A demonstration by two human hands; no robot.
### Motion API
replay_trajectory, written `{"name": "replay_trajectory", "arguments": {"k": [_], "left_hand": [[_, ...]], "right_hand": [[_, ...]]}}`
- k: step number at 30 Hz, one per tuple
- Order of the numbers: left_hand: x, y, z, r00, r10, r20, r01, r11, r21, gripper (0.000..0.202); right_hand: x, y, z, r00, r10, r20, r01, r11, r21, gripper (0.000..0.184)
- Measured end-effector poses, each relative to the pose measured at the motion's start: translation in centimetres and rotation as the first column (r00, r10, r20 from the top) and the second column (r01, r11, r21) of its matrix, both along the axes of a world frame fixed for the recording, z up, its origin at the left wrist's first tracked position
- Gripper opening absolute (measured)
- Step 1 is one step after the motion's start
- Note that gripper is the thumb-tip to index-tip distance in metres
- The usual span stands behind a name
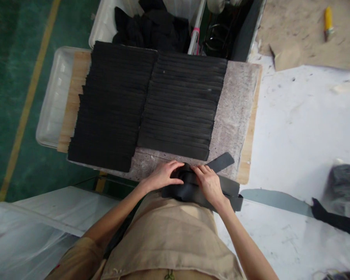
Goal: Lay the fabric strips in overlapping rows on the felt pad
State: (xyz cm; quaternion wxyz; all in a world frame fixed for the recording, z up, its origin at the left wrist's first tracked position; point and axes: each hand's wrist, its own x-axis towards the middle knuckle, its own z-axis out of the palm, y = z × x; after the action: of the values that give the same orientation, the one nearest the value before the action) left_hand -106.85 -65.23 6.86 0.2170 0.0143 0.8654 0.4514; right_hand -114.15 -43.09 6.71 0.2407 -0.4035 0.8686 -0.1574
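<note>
Flexible black strips [201, 199], dark and smooth, lie stacked and curled at the front edge of the board, close to my apron. My left hand [167, 174] curves round the left end of a bent strip, thumb and fingers on either side of the fold. My right hand [207, 183] grips the strip from above, its fingers bent over it. One strip end [222, 161] sticks out beyond my right hand toward the upper right. Part of the fold is hidden beneath my fingers.
Two blocks of stacked black strips [113, 105] [182, 105] lie on a cloth-covered board [233, 109]. Behind stands a white bin [105, 23] with black pieces. On the right, a white table [297, 128] carries a yellow-handled tool [328, 21] and a plastic-wrapped bundle [345, 188].
</note>
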Motion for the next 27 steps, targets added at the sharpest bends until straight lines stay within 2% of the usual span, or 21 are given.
{"name": "replay_trajectory", "arguments": {"k": [2, 4, 7, 12, 17, 20, 23, 25, 27], "left_hand": [[0.6, 1.1, -0.1, 0.999, -0.045, -0.023, 0.043, 0.997, -0.057, 0.068], [1.1, 1.9, -0.1, 0.997, -0.071, -0.022, 0.069, 0.994, -0.081, 0.064], [1.5, 2.8, -0.1, 0.996, -0.094, 0.0, 0.094, 0.995, -0.03, 0.054], [0.4, 5.2, -0.4, 0.982, -0.187, -0.02, 0.188, 0.981, 0.041, 0.044], [-1.0, 7.2, -0.4, 0.954, -0.3, -0.026, 0.301, 0.95, 0.082, 0.047], [-1.4, 7.1, 0.0, 0.933, -0.359, -0.028, 0.36, 0.927, 0.107, 0.061], [-1.3, 6.3, 0.3, 0.917, -0.399, -0.027, 0.4, 0.916, 0.04, 0.082], [-1.0, 5.8, 0.3, 0.898, -0.438, -0.033, 0.437, 0.899, -0.038, 0.081], [-0.7, 5.5, 0.3, 0.877, -0.479, -0.034, 0.473, 0.875, -0.104, 0.07]], "right_hand": [[-0.4, 1.0, 0.3, 0.998, 0.052, 0.031, -0.052, 0.999, 0.005, 0.031], [-0.7, 2.1, 0.8, 0.995, 0.075, 0.071, -0.076, 0.997, 0.014, 0.028], [-1.0, 3.6, 1.5, 0.992, 0.054, 0.112, -0.061, 0.996, 0.061, 0.023], [-1.2, 6.5, 1.9, 0.989, -0.005, 0.147, -0.02, 0.986, 0.167, 0.024], [-1.4, 9.0, 2.3, 0.987, -0.072, 0.145, 0.024, 0.951, 0.308, 0.02], [-1.7, 10.1, 2.5, 0.983, -0.117, 0.144, 0.052, 0.92, 0.388, 0.017], [-2.4, 11.3, 2.4, 0.975, -0.176, 0.133, 0.091, 0.869, 0.486, 0.018], [-2.9, 12.3, 2.3, 0.969, -0.217, 0.117, 0.12, 0.831, 0.544, 0.019], [-3.2, 13.5, 2.0, 0.96, -0.255, 0.116, 0.139, 0.794, 0.592, 0.02]]}}
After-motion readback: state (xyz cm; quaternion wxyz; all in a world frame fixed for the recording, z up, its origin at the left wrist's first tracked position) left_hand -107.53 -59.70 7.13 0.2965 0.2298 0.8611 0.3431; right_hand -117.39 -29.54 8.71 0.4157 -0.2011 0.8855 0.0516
